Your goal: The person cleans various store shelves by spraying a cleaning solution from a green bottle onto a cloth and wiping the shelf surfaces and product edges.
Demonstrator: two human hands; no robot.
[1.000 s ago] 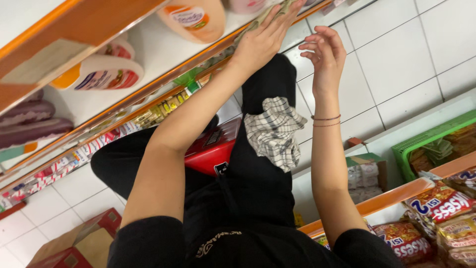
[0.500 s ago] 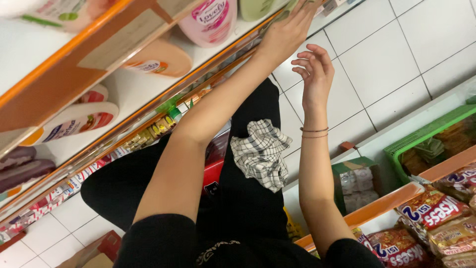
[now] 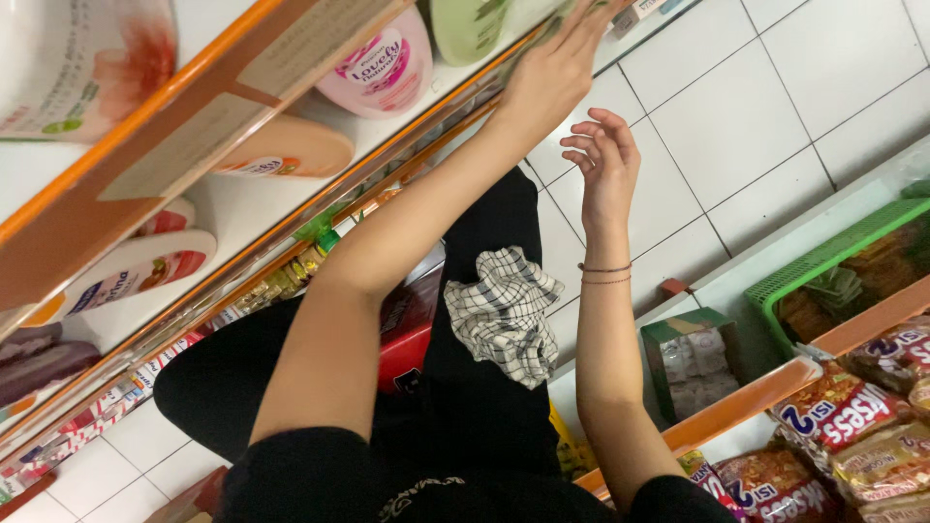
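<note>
The left hand [image 3: 552,73] lies flat on the shelf edge [image 3: 441,92], fingers stretched beside a green tub [image 3: 475,24]. The right hand [image 3: 605,165] hovers just below, fingers loosely curled, holding nothing.

I see white floor tiles [image 3: 775,107] with dark grout, orange-edged shop shelves [image 3: 194,68] on both sides (snack packets [image 3: 852,416] lower right), evenly lit.

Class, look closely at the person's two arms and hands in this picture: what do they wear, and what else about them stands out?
Both forearms are bare. Short black sleeves end near the upper arms, at the bottom of the view. The right hand has two thin bracelets around its wrist, one above the other. The left hand shows no ring, watch or band. Neither hand wears a glove.
</note>
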